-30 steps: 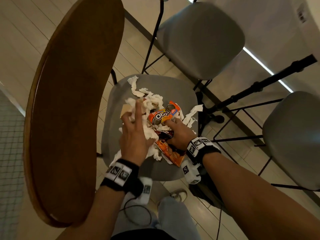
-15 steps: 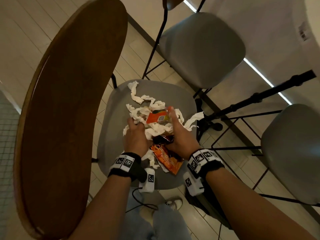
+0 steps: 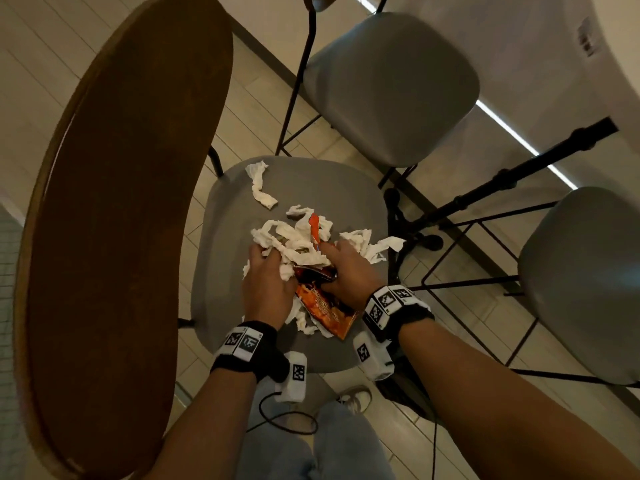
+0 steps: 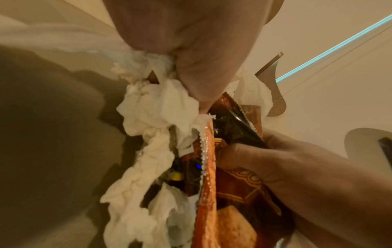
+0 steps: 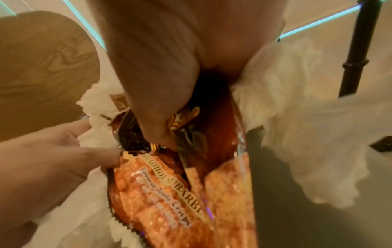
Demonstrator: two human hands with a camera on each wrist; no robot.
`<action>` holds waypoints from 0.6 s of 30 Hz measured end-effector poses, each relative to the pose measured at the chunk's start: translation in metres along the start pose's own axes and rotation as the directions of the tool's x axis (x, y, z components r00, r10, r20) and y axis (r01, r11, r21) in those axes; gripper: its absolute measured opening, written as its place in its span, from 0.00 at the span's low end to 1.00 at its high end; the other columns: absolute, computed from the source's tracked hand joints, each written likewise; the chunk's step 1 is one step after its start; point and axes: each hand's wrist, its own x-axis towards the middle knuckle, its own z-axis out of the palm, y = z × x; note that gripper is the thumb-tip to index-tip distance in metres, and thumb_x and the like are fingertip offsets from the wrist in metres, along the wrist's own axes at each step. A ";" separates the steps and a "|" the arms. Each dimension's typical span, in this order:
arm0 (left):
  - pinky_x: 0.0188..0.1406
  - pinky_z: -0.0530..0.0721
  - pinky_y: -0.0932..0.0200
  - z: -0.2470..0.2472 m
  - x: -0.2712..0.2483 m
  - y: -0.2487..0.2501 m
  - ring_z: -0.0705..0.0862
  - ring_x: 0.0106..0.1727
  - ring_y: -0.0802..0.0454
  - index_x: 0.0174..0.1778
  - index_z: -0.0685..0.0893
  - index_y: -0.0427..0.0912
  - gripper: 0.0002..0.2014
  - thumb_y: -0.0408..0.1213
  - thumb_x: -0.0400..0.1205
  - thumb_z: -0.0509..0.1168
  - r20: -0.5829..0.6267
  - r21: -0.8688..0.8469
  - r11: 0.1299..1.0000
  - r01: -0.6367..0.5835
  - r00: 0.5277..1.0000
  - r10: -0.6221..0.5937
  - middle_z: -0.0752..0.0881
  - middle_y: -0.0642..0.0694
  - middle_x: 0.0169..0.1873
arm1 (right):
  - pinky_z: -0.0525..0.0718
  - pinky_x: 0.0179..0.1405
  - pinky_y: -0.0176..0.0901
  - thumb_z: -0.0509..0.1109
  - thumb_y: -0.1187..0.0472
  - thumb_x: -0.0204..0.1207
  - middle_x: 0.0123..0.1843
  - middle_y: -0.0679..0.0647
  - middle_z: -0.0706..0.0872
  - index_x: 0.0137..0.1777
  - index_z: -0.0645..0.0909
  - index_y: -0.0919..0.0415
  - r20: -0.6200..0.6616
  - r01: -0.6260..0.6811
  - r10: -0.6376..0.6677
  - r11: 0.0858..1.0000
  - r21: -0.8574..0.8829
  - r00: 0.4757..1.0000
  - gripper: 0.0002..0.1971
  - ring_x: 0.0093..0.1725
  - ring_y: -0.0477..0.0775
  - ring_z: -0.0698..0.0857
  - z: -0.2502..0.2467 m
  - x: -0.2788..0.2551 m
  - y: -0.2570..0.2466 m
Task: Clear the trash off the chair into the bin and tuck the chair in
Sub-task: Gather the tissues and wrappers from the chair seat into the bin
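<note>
A grey chair seat [image 3: 235,216] carries a heap of white tissue strips [image 3: 294,240] and orange snack wrappers [image 3: 325,310]. My left hand [image 3: 266,282] grips a bunch of tissue [image 4: 157,107] on the heap's left side. My right hand [image 3: 346,271] grips the dark top of the orange crisp packet [image 5: 161,188] on the right side. A small orange wrapper [image 3: 314,230] stands up between the tissues. One tissue strip [image 3: 261,187] lies apart at the seat's far left. No bin is in view.
The chair's wooden backrest [image 3: 114,237] rises at the left. Two more grey chairs [image 3: 391,88] [image 3: 581,282] stand behind and right. A black table leg [image 3: 502,178] crosses at the right, under a white table [image 3: 588,46]. My jeans [image 3: 311,452] and a shoe show below.
Both hands drew closer to me and together, bunching tissues and wrappers into a tighter heap. The left fingers, spread a second ago, now curl into the tissue. The small orange wrapper tipped upright.
</note>
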 end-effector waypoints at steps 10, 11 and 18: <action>0.65 0.83 0.51 -0.059 -0.034 0.035 0.84 0.69 0.39 0.70 0.84 0.45 0.22 0.33 0.79 0.77 -0.115 0.141 0.981 -0.129 0.983 0.146 0.75 0.40 0.77 | 0.82 0.69 0.54 0.77 0.53 0.77 0.75 0.57 0.72 0.79 0.71 0.47 -0.129 0.097 -0.082 0.989 0.113 0.988 0.32 0.70 0.60 0.78 -0.014 -0.047 -0.033; 0.65 0.86 0.47 -0.067 -0.037 0.043 0.84 0.69 0.39 0.69 0.84 0.45 0.22 0.33 0.79 0.77 -0.129 0.158 0.977 -0.144 0.978 0.165 0.75 0.40 0.77 | 0.82 0.69 0.52 0.77 0.53 0.77 0.75 0.56 0.72 0.79 0.72 0.48 -0.155 0.113 -0.093 0.986 0.122 0.983 0.31 0.69 0.59 0.79 -0.019 -0.052 -0.038; 0.69 0.83 0.51 -0.083 -0.064 0.101 0.82 0.71 0.42 0.73 0.83 0.46 0.24 0.35 0.80 0.76 -0.105 0.095 0.919 -0.383 0.914 0.392 0.75 0.41 0.77 | 0.85 0.63 0.50 0.76 0.46 0.78 0.70 0.51 0.72 0.78 0.71 0.42 -0.297 0.096 -0.041 0.980 0.172 0.954 0.30 0.62 0.51 0.78 -0.054 -0.119 -0.027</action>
